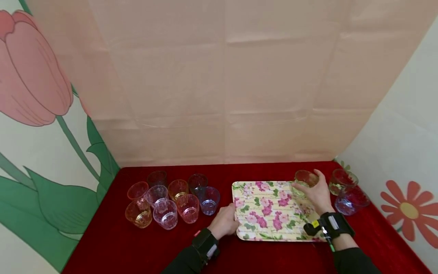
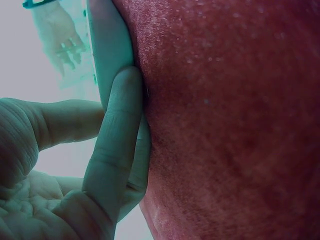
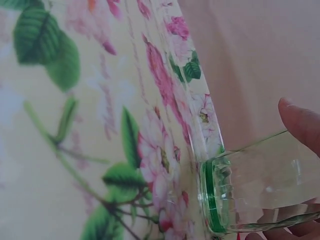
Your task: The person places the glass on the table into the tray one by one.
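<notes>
A cream serving tray point(image 1: 261, 234) with pink flowers lies on the red cloth. My left hand point(image 1: 224, 221) grips its left edge; in the left wrist view the thumb and fingers point(image 2: 117, 135) pinch the rim. Over the far right corner of the tray, my right hand point(image 1: 318, 193) holds a clear green-tinted glass point(image 1: 302, 184) between thumb and fingers, upright. In the right wrist view the base of the glass point(image 3: 217, 195) is right at the tray's surface near its rim.
Several coloured glasses point(image 1: 165, 214) stand grouped left of the tray. Right of it are a greenish glass point(image 1: 340, 182) and a blue-purple glass point(image 1: 350, 201), near the table's right side. A beige wall covering point(image 1: 222, 95) rises behind the red cloth point(image 1: 113, 232).
</notes>
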### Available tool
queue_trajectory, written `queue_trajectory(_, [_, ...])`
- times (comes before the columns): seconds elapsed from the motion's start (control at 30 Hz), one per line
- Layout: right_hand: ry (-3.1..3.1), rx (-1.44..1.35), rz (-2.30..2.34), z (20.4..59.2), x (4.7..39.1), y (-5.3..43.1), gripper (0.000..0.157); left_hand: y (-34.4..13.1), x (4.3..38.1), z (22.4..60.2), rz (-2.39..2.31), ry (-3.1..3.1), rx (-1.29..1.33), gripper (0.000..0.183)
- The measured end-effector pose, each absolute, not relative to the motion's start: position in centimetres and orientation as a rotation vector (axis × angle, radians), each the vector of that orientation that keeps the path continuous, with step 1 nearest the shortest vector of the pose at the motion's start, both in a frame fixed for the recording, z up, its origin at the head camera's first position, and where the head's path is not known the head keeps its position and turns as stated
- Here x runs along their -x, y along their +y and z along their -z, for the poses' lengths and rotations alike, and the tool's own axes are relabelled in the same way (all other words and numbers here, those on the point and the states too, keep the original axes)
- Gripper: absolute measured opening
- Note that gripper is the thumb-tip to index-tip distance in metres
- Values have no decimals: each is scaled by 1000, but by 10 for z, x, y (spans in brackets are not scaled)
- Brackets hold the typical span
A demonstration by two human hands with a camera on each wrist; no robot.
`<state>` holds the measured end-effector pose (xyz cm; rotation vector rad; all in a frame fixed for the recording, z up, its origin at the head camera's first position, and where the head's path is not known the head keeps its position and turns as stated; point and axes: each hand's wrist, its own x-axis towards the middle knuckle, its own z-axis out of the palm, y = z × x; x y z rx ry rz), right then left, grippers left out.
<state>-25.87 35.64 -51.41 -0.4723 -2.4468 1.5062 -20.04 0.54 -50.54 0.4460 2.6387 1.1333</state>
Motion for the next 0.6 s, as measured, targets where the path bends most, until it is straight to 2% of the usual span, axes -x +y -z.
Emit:
queue_trajectory(0.27, [-2492,422,-1448,506,239,354,114,5,202,507,-1176,2608,-466,39])
queue_trajectory(0.6, [-2456,437,-1396,488,222,353,105,4,201,507,-1165,2598,-475,43])
